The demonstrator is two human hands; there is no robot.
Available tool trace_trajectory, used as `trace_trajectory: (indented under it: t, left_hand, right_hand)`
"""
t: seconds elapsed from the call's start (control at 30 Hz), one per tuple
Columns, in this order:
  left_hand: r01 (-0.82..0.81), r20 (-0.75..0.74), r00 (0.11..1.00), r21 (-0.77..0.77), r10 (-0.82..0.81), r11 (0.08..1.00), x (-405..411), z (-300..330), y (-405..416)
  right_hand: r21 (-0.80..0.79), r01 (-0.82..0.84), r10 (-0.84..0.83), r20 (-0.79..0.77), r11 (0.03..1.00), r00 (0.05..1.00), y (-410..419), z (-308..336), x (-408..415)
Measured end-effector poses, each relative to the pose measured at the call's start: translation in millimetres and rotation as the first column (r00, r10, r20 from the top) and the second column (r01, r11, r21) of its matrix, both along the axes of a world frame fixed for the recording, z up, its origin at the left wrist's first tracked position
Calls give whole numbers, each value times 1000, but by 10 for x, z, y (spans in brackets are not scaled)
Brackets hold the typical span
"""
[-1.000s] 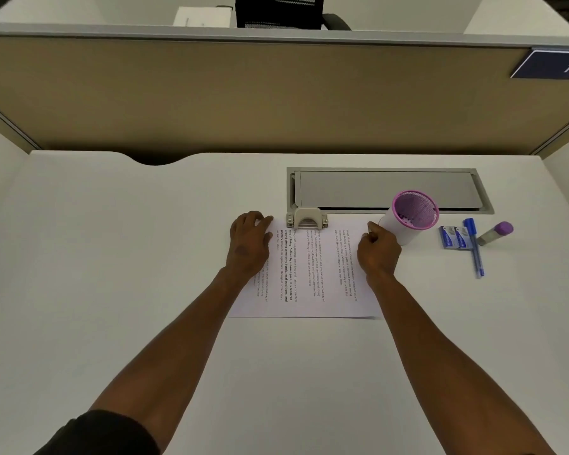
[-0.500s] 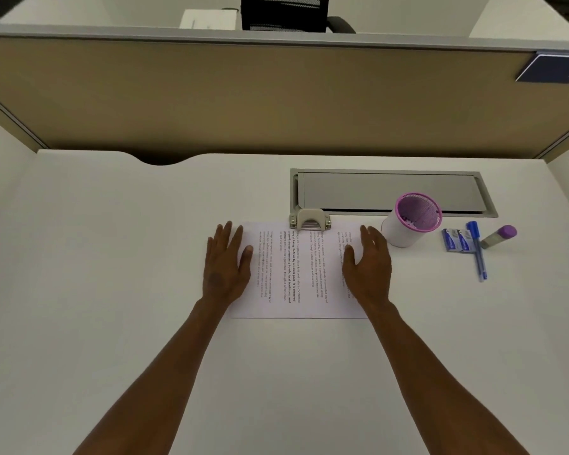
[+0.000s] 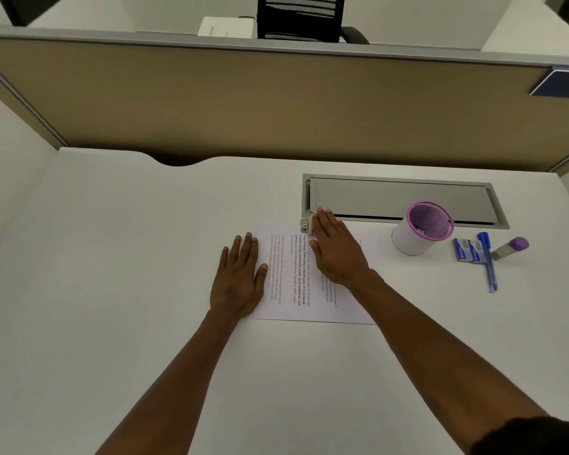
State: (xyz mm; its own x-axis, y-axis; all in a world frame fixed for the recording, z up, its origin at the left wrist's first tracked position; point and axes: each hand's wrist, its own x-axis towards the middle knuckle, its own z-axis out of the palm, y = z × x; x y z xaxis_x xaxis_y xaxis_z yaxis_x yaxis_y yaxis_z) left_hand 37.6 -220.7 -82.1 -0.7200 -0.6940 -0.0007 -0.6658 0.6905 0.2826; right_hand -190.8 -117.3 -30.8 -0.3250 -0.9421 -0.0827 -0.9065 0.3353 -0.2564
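Printed sheet (image 3: 288, 277): white paper lying flat on the desk (image 3: 128, 257), roughly midway between its left and right edges and toward the far edge. The lines of text run sideways. Hole punch (image 3: 306, 224): small and pale, seated at the middle of the sheet's far edge. Only its left end shows.

The left hand (image 3: 239, 280) and the right hand (image 3: 337, 251) are seen bare, and the skin is left uncovered well past the wrists. A dark, near-black sleeve (image 3: 536, 436) is worn on the right arm. Its rounded edge is seen at about five o'clock.
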Motion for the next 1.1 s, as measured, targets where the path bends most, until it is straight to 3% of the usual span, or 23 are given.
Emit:
trace_trajectory:
  t: [0.47,1.1]
  left_hand:
    - [-14,20,1000,4,14,1000,-19,52,35]
    - [-21,37,999,0,21,1000,-22,1,22]
  right_hand:
    - [108,-72,82,-87,992,993,-49,57,-99]
    - [49,-110,115,-104,993,988,-110,-55,-180]
